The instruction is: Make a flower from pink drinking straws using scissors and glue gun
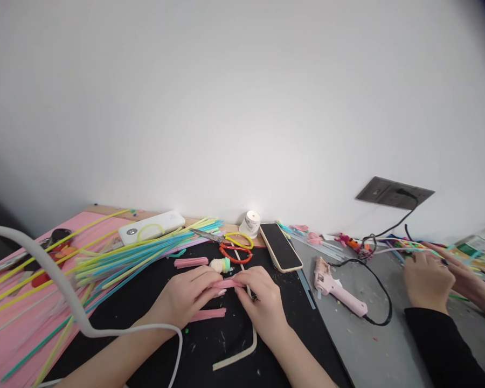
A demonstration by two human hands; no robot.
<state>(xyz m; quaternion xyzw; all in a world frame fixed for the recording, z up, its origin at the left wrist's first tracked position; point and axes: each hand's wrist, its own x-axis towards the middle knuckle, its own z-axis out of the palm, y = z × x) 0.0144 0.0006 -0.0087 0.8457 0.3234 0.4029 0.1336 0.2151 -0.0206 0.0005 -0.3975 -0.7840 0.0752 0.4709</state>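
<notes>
Between the fingertips of both hands runs a short bundle of pink pipe cleaners (227, 283), held level just above the black mat (202, 347). My left hand (186, 293) pinches its left end, and my right hand (264, 302) grips the right end. Part of the bundle is hidden by the fingers. Two more pink pipe cleaner bundles lie close by: one behind (191, 262) and one in front (208, 314), partly under my left hand. A small cream and green coiled piece (218, 265) rests just behind the fingers. A bent cream pipe cleaner (242, 358) passes beneath my right hand.
Scissors (238, 250) with red and yellow handles, a candle (250, 223) and a phone (281, 247) lie behind. Many coloured pipe cleaners (145, 256) and a white power bank (151, 227) are left; a white cable (70, 293) crosses there. Rightward lie a glue gun (339, 291) and another person's hands (428, 277).
</notes>
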